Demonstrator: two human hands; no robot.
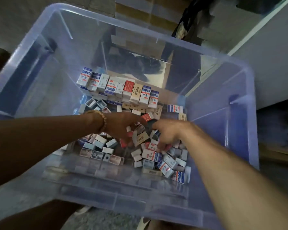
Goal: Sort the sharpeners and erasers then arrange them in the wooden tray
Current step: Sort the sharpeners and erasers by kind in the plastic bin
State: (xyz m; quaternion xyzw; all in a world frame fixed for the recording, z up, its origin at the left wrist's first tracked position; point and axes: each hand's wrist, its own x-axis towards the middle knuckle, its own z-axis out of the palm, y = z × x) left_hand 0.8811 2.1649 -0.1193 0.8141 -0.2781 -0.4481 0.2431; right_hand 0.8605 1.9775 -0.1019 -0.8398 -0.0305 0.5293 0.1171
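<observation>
both hands are down inside the clear plastic bin (40, 52), and i place everything by that bin. the erasers (116, 86) stand in a neat row against its far wall, small rectangular blocks in glossy paper sleeves, white, blue, red and tan. the sharpeners (96, 103) lie loose on the floor of the bin, little hard plastic boxes in pale blue and pink, mixed with more erasers in a heap at the middle and near wall.

the left hand (123, 125), beaded bracelet (101, 121) on its wrist, reaches into the heap; whether its fingers are curled round anything i cannot tell. the right hand (166, 136) has its fingers curled down, pinching a sleeved eraser (152, 146).

these look light and stiff to me; the sleeves may slip, so gripping across the long sides seems best. no wooden tray is in sight.
</observation>
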